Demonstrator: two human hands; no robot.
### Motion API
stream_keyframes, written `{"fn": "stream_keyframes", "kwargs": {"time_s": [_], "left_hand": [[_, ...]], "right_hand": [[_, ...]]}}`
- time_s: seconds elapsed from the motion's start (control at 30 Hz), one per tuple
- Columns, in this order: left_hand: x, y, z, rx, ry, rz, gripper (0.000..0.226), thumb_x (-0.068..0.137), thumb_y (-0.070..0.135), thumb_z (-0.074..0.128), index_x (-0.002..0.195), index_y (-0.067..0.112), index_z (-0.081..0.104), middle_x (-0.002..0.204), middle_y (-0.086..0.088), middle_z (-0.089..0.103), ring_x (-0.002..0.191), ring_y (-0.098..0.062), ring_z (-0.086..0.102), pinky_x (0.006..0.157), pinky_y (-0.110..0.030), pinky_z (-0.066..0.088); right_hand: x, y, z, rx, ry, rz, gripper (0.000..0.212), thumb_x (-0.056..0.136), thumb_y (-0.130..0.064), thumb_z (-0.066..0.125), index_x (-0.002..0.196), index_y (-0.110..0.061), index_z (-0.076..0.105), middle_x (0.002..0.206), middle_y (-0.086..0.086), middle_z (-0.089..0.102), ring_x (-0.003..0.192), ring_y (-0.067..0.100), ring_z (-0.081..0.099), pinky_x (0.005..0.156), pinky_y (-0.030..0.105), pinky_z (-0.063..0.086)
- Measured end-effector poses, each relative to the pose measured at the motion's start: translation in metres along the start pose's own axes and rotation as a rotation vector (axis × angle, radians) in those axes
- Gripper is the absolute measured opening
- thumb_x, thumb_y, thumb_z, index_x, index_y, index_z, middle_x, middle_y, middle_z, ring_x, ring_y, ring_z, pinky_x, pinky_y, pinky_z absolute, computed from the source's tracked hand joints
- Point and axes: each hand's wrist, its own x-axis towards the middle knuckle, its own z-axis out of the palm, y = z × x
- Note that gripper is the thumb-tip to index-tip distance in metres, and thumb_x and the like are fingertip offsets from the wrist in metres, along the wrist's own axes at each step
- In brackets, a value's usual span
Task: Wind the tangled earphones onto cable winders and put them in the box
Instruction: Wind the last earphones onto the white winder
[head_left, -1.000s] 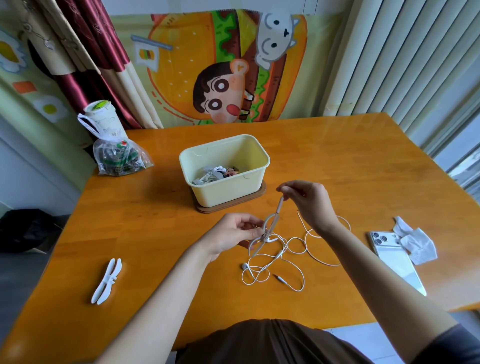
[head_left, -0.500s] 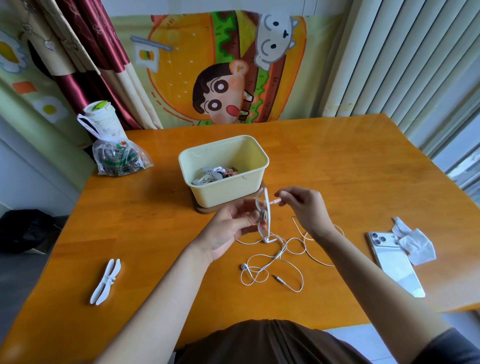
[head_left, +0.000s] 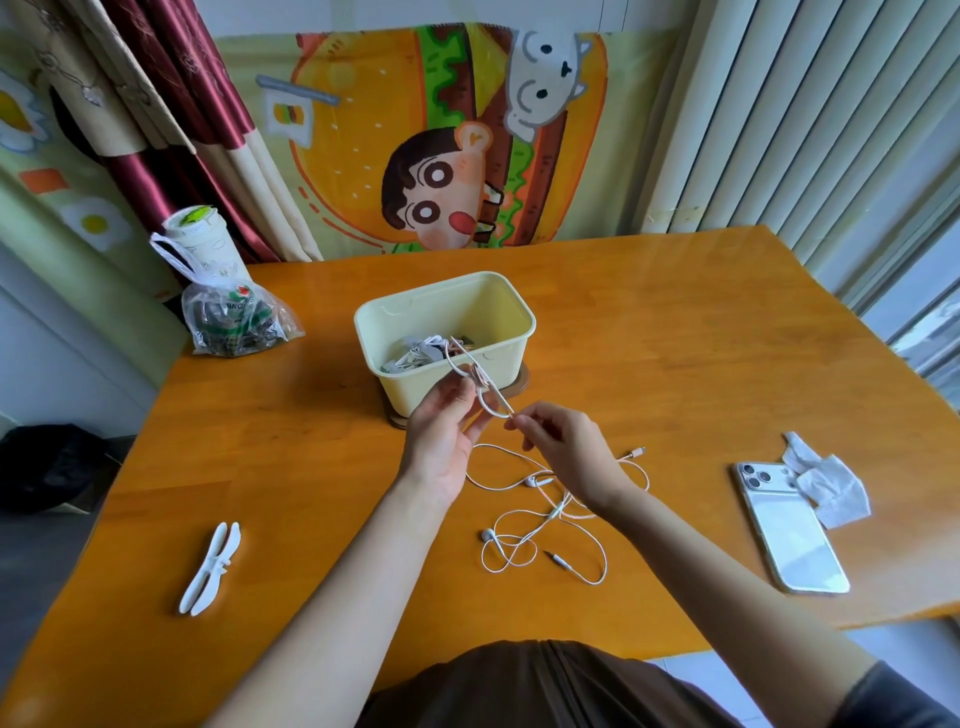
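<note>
My left hand (head_left: 441, 436) holds a pale cable winder (head_left: 477, 376) up in front of the cream box (head_left: 498, 358), fingers curled round its middle. My right hand (head_left: 566, 452) pinches the white earphone cable close to the winder's lower tip. The rest of the tangled white earphones (head_left: 540, 519) lies in loops on the orange table (head_left: 675, 364) below my hands, with two earbuds and a jack plug showing. The box holds several wound earphones. A second white winder (head_left: 210, 569) lies on the table at the left.
A white phone (head_left: 789, 530) lies face down at the right beside a crumpled tissue (head_left: 826, 480). A plastic bag with a cup (head_left: 228, 306) stands at the back left corner. The box sits on a brown coaster. Curtains and blinds line the far wall.
My left hand lifted the winder from just above the table up to the box front and tilted it. My right hand moved down to the winder's lower end, pulling cable along.
</note>
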Motion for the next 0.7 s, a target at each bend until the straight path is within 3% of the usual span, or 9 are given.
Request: {"fn": "stream_keyframes", "kwargs": {"time_s": [0.13, 0.33, 0.5, 0.57, 0.7], "left_hand": [[0.003, -0.005, 0.000, 0.066, 0.107, 0.033, 0.018, 0.095, 0.009, 0.051, 0.106, 0.015, 0.065, 0.115, -0.015, 0.064, 0.104, -0.029, 0.062, 0.077, -0.036, 0.054], [0.012, -0.009, -0.010, 0.448, 0.252, 0.220, 0.008, 0.093, 0.012, 0.058, 0.099, 0.012, 0.063, 0.100, -0.013, 0.066, 0.095, -0.032, 0.064, 0.084, -0.044, 0.055], [0.014, -0.013, -0.024, 0.748, 0.267, 0.391, 0.008, 0.092, 0.010, 0.059, 0.100, 0.008, 0.059, 0.089, -0.013, 0.068, 0.079, -0.024, 0.065, 0.070, -0.029, 0.054], [0.013, -0.015, -0.027, 0.832, 0.249, 0.396, 0.011, 0.092, 0.011, 0.059, 0.102, 0.008, 0.060, 0.091, -0.008, 0.067, 0.081, -0.018, 0.064, 0.067, -0.020, 0.051], [0.013, -0.016, -0.029, 1.006, 0.085, 0.330, 0.009, 0.090, 0.010, 0.062, 0.099, 0.008, 0.060, 0.082, 0.006, 0.061, 0.074, -0.004, 0.057, 0.058, -0.007, 0.046]], "right_hand": [[-0.002, -0.002, 0.003, -0.075, -0.036, -0.014, 0.020, 0.096, -0.022, 0.051, 0.099, -0.012, 0.068, 0.070, -0.006, 0.059, 0.055, -0.002, 0.051, 0.052, 0.009, 0.038], [-0.007, -0.005, 0.003, -0.239, -0.179, -0.081, 0.023, 0.096, -0.025, 0.050, 0.109, -0.014, 0.067, 0.079, -0.007, 0.060, 0.063, 0.002, 0.053, 0.056, 0.010, 0.039], [-0.004, -0.010, -0.010, -0.303, -0.166, -0.104, 0.020, 0.096, -0.020, 0.051, 0.101, -0.015, 0.069, 0.081, -0.008, 0.059, 0.072, 0.009, 0.056, 0.064, 0.021, 0.045], [-0.001, -0.011, -0.016, -0.322, -0.134, -0.131, 0.020, 0.095, -0.019, 0.052, 0.099, -0.014, 0.070, 0.084, -0.005, 0.062, 0.074, 0.007, 0.054, 0.065, 0.018, 0.044], [0.007, -0.007, -0.025, -0.424, -0.081, -0.159, 0.022, 0.095, -0.024, 0.050, 0.100, -0.017, 0.070, 0.098, -0.003, 0.067, 0.090, 0.016, 0.051, 0.076, 0.028, 0.043]]}}
